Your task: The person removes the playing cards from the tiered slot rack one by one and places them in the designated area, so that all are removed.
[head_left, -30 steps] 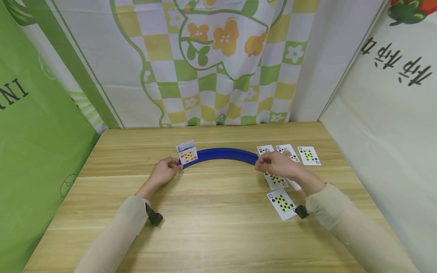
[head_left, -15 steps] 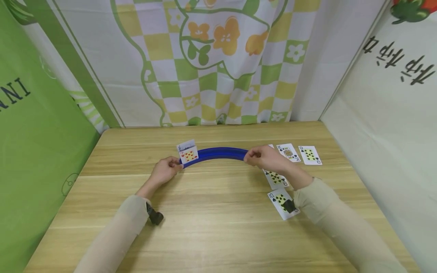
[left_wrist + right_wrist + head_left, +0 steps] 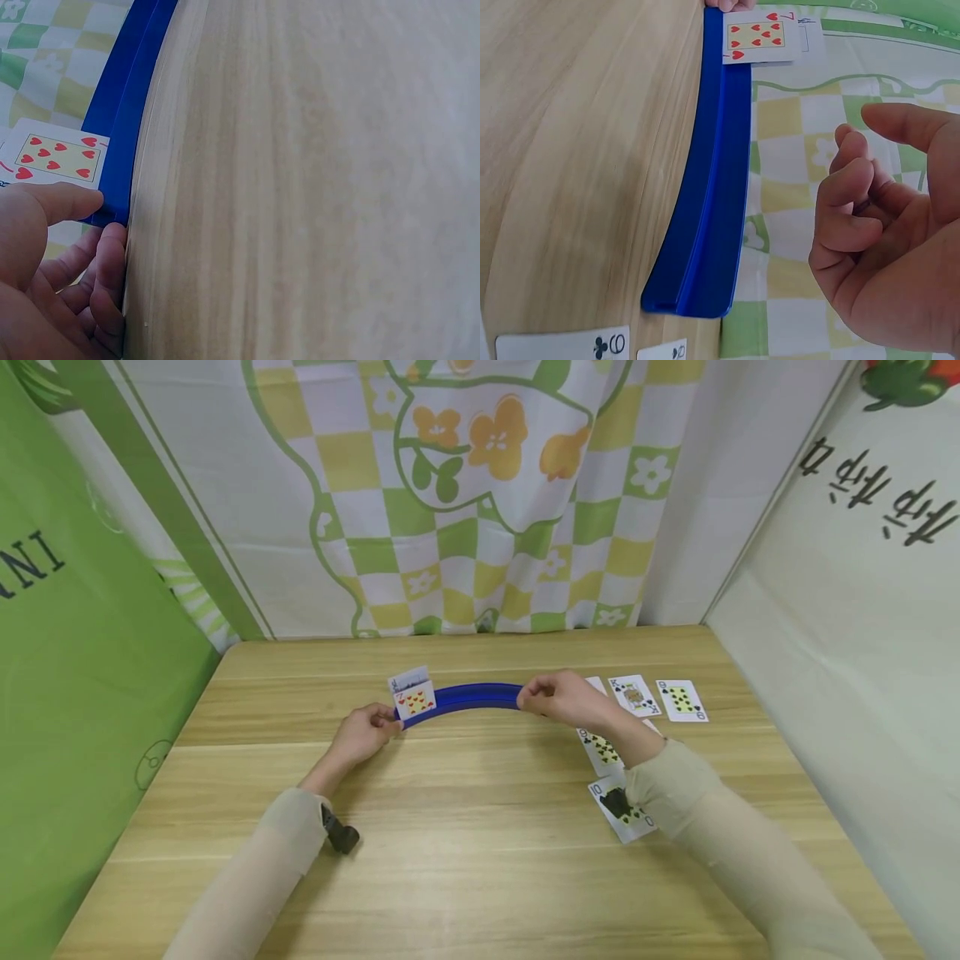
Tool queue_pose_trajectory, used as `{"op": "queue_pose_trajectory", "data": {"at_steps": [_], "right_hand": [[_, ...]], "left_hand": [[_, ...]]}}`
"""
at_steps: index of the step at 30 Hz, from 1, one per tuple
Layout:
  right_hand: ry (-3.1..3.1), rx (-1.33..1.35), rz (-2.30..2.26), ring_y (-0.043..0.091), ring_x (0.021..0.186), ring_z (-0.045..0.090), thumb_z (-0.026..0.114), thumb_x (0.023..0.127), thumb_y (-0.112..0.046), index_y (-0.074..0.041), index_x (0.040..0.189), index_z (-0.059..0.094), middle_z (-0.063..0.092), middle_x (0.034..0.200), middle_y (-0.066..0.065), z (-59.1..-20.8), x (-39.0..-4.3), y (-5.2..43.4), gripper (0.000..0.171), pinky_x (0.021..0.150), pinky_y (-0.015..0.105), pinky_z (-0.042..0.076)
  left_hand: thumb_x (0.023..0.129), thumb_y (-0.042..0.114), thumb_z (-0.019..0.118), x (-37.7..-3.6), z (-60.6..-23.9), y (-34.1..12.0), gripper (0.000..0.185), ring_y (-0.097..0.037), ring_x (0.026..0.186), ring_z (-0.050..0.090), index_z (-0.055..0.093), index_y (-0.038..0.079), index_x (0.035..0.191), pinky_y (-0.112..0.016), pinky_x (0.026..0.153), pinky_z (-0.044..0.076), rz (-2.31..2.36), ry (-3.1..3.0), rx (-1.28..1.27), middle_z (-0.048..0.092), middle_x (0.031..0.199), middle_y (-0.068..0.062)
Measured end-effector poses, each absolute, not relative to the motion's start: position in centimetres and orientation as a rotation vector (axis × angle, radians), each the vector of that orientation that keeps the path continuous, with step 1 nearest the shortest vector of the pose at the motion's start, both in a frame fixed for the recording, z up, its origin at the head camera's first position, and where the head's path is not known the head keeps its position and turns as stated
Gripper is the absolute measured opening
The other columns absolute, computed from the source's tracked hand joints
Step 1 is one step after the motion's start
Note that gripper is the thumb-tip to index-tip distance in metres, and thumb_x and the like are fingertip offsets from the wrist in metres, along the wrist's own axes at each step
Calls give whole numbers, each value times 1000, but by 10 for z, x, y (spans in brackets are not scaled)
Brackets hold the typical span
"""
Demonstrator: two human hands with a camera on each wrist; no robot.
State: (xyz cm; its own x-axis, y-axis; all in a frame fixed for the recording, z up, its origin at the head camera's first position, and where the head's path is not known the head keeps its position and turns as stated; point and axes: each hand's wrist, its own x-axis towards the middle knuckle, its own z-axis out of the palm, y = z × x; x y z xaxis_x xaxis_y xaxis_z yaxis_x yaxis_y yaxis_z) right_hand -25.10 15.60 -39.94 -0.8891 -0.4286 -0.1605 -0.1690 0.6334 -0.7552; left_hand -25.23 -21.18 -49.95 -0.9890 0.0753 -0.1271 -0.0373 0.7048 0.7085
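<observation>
A curved blue playing-card holder [image 3: 476,696] lies across the middle of the table. My left hand [image 3: 360,735] pinches its left end between thumb and fingers. Close to that hand, a seven of hearts [image 3: 415,702] stands in the holder, and another card [image 3: 407,677] shows behind it, mostly hidden. My right hand [image 3: 566,700] hovers over the right part of the holder, covering that end in the head view. In the right wrist view, this hand [image 3: 892,232] has loosely bent fingers, thumb apart from them, nothing held. A gap separates it from the holder.
Right of the holder lie several face-up cards, among them a king [image 3: 633,695], a nine of spades [image 3: 682,701], a nine of clubs [image 3: 599,750] and a ten of spades [image 3: 632,828]. My right forearm partly covers some. A patterned curtain [image 3: 480,568] hangs behind the table.
My right hand has moved left from the holder's right end, passing above it. My left hand, the holder and its cards stay put.
</observation>
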Motion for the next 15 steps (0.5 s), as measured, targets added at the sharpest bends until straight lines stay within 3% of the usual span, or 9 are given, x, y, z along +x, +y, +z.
{"op": "queue_pose_trajectory", "data": {"at_steps": [15], "right_hand": [[2519, -491, -1179, 16, 83, 58, 61, 98, -34, -14, 106, 71, 68, 93, 4, -399, -260, 130, 24, 75, 30, 48]], "left_hand": [[92, 30, 68, -252, -499, -211, 38, -21, 82, 62, 64, 3, 119, -25, 68, 47, 1161, 2764, 23, 69, 102, -14]]}}
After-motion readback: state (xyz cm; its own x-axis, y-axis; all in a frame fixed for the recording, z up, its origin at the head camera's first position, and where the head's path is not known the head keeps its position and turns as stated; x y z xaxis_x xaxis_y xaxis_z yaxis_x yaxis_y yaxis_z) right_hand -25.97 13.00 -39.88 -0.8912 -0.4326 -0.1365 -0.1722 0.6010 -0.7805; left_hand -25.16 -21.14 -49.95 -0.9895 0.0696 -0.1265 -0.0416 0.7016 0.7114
